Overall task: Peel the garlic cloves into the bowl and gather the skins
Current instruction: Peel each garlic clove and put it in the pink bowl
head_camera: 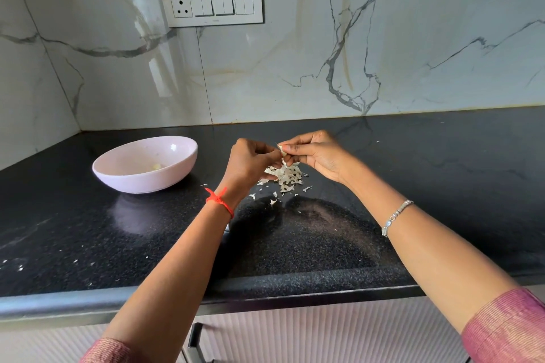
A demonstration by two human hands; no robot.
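Black speckled countertop (324, 244), viewed from above its front edge. Nearest you, below that edge: ribbed pale cabinet fronts with a dark handle (194, 342). Pink sleeves (507, 330) show at the bottom corners, and both your forearms reach forward over the counter. Your left wrist carries a red thread (219, 200); your right forearm carries a silver bracelet (395, 216).

Farther in: a pile of papery skins (287, 175) lies on the counter directly under your hands, with loose flakes scattered on its near side.

Above the pile, your left hand (250, 162) and right hand (315, 153) meet fingertip to fingertip. Both have fingers curled in, and both pinch one garlic clove (282, 150) between them, held clear of the counter. Most of the clove is hidden by the fingers.

Left of your hands, well apart from the pile: pale pink bowl (141, 183), upright on the counter, with peeled garlic (156, 167) at its bottom; I cannot tell the count.

Farthest: white veined marble wall (295, 68) with a switch panel (212, 5) mounted above the bowl.
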